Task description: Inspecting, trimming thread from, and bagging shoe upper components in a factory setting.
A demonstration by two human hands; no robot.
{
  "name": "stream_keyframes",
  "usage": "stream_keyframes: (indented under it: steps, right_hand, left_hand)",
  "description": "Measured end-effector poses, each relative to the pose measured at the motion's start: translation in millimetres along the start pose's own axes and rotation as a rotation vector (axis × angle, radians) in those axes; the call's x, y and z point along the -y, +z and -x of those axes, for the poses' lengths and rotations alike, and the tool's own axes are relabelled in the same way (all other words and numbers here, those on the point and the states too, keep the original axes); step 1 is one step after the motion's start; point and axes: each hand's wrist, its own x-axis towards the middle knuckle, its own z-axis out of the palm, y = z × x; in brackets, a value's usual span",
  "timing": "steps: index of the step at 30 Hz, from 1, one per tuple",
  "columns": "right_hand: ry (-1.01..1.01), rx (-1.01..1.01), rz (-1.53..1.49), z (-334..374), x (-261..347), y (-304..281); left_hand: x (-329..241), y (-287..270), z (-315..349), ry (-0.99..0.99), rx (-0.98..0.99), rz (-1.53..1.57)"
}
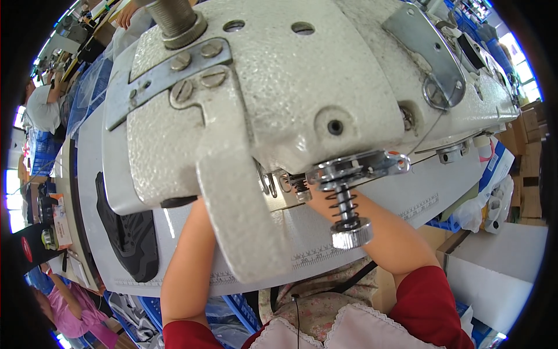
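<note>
The pale tabletop (453, 180) spreads beneath everything, with ruler markings (317, 256) along its near edge. Over its middle stands the cream metal sewing machine (314, 75), filling much of the view; it looks heavy and rigid, a thing to work at rather than lift. The person's left forearm (186, 267) and right forearm (395, 232) come over the near edge and pass behind the machine head, which hides both hands; I cannot tell whether the fingers are spread, pressed together or pinching anything.

Toward the tabletop's near-left corner lies a black shoe-upper piece (131, 241), left of the left forearm and apart from it, partly covered by the machine head. It should be light, thin and bendy, perhaps a little slick, and best taken by its outer rim. Smallest is the knurled tension knob (351, 234), hard metal, suited to a fingertip turn at its ridged edge.
</note>
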Motion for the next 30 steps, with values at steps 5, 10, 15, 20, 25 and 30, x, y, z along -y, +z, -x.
stream_keyframes:
  steps: [5,10,15,20,25,30]
  right_hand:
    - [0.001,0.006,-0.012,-1,0,-1]
    - [-0.034,-0.006,0.008,-2,0,-3]
    - [-0.01,-0.036,0.021,-2,1,0]
    - [-0.041,-0.047,-0.005,-2,0,-1]
    - [-0.046,0.009,-0.02,-1,-1,-4]
    - [-0.021,0.038,0.007,-2,-1,-5]
  left_hand:
    - [-3,-6,-11,0.006,0.012,-0.016]
    - [2,-7,-11,0.016,0.027,-0.029]
    - [22,0,19,0.041,0.03,-0.042]
    - [25,7,28,0.057,0.043,-0.055]
    - [33,16,54,0.071,0.055,-0.073]
    - [18,-12,0,0.096,0.069,-0.091]
